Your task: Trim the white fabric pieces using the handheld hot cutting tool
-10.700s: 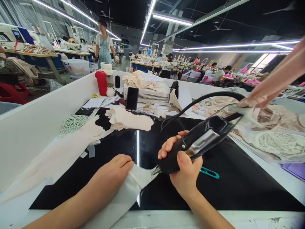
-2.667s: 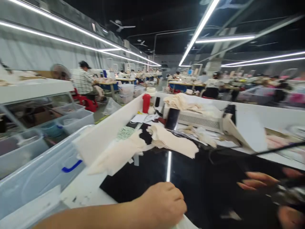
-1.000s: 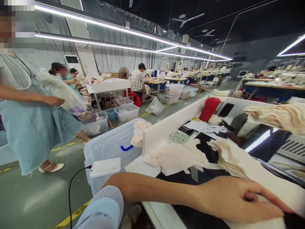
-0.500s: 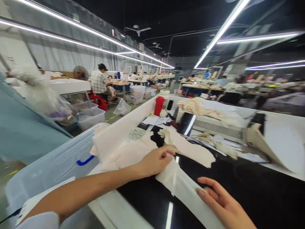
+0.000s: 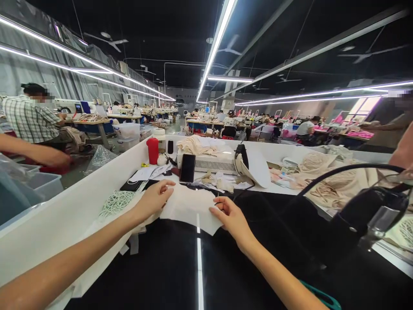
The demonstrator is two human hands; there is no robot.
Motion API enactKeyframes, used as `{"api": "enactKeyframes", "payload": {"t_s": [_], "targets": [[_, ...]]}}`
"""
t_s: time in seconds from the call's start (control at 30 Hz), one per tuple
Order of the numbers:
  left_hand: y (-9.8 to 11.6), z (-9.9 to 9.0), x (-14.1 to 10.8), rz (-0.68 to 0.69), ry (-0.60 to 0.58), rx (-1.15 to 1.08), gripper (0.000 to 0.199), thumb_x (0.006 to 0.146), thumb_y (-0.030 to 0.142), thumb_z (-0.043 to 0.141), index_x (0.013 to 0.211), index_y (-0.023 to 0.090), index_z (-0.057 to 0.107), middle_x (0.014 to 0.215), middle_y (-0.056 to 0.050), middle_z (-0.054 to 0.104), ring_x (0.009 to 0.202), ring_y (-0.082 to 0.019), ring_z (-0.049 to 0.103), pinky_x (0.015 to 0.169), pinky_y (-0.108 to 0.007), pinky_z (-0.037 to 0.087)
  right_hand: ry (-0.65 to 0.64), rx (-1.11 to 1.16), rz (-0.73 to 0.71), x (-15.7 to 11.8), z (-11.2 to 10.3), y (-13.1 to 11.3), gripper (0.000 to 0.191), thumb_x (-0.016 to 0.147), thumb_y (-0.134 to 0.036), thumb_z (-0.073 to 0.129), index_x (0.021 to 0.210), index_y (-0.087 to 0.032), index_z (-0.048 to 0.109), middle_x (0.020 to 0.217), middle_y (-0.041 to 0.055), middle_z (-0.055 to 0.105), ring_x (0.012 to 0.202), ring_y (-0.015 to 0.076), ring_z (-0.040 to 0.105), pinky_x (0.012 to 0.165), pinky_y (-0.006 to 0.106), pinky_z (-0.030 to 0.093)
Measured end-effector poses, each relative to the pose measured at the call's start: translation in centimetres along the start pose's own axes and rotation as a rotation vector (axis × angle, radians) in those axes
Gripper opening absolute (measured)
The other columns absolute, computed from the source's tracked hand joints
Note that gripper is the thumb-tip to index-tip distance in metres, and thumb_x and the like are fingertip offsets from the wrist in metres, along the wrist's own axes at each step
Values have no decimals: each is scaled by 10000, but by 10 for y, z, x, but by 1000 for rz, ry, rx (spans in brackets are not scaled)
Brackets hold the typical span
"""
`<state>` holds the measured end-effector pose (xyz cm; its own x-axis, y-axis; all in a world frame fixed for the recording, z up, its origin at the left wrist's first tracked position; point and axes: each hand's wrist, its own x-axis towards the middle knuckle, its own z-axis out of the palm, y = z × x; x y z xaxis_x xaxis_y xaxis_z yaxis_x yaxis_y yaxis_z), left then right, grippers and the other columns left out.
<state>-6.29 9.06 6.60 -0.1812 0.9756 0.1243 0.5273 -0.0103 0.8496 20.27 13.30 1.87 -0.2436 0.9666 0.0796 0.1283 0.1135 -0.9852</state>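
A thin white cut piece of cloth (image 5: 189, 207) with curved edges lies over the glossy black tabletop (image 5: 155, 267). My left hand (image 5: 156, 197) pinches its upper left side between thumb and fingers. At the right side, my right hand (image 5: 232, 218) grips the cloth's edge with thumb and fingertips. The cloth is spread between both hands, its lower edge near the black surface. Under my left forearm lie more pale cloth pieces (image 5: 142, 224), partly covered by the arm.
Pale green cords (image 5: 116, 202) lie left of my hand. Behind the cloth are a phone (image 5: 187, 168), a red cup (image 5: 152, 150) and a visor (image 5: 253, 165). A blurred black tool with a hose (image 5: 371, 215) stands right. Teal handles (image 5: 322, 296) lie near front. A co-worker (image 5: 32, 112) sits left.
The view has swung to the right. My right hand has moved from along the cloth's near part to its right edge, and the cloth now lies spread crosswise between both hands.
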Motion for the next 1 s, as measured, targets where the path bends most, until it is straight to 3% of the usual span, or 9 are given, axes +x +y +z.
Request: {"api": "enactKeyframes", "payload": {"t_s": [0.07, 0.17, 0.27, 0.4, 0.57, 0.73, 0.87, 1.0], "targets": [[3, 0, 22, -4, 10, 35, 317, 1011, 415, 622, 1214, 171, 636, 917, -11, 656, 732, -149, 634, 649, -287, 555, 52, -1, -46, 22, 0, 1, 461, 742, -508, 736, 1082, -221, 615, 814, -32, 574, 615, 135, 502, 458, 224, 326], [3, 2, 47, -25, 25, 94, 334, 1023, 394, 651, 1262, 163, 626, 1186, -80, 670, 955, -210, 690, 814, -394, 610, 104, -44, -103, 53, 1, 7, 438, 784, -510, 708, 1082, -208, 597, 779, -40, 571, 600, 138, 503, 475, 248, 383], [-4, 5, 60, -57, 27, 156, 348, 1017, 383, 659, 1290, 169, 623, 1257, -92, 658, 1044, -239, 685, 882, -437, 605, 136, -151, -129, 77, 3, 19, 333, 899, -440, 693, 1090, -182, 607, 781, -35, 585, 607, 128, 536, 534, 258, 463], [-19, 8, 66, -92, 14, 236, 353, 1016, 380, 661, 1298, 172, 620, 1275, -97, 653, 1064, -244, 682, 900, -449, 600, 140, -353, -163, 93, 9, 32, 259, 992, -386, 660, 1113, -157, 642, 951, 22, 665, 766, 151, 643, 707, 318, 571], [-33, 9, 68, -110, -1, 323, 349, 1015, 383, 662, 1291, 172, 626, 1285, -98, 651, 1082, -249, 677, 915, -458, 594, 103, -618, -255, 87, 16, 33, 187, 959, -259, 661, 1129, -179, 661, 1078, 60, 689, 992, 233, 659, 926, 429, 534], [-31, 6, 62, -53, -20, 364, 363, 1017, 385, 659, 1309, 174, 617, 1288, -98, 649, 1077, -250, 679, 909, -456, 598, 120, -800, -326, 71, 19, 21, 270, 900, -148, 607, 1157, -201, 667, 1270, 142, 641, 1199, 352, 571, 1041, 484, 443], [-21, -3, 49, 46, -26, 417, 367, 1019, 376, 657, 1324, 178, 608, 1291, -101, 647, 1073, -245, 681, 905, -453, 600, 62, -847, -389, 53, 23, 13, 278, 906, -161, 607, 1177, -206, 647, 1273, 130, 637, 1205, 355, 566, 1060, 499, 447], [-12, -25, 26, 114, -10, 557, 342, 1023, 376, 651, 1307, 188, 622, 1320, -104, 639, 1113, -251, 667, 946, -470, 584, -63, -832, -443, 25, 33, 8, 229, 925, -146, 614, 1141, -212, 652, 1257, 104, 662, 1180, 317, 604, 1031, 458, 489]]}}
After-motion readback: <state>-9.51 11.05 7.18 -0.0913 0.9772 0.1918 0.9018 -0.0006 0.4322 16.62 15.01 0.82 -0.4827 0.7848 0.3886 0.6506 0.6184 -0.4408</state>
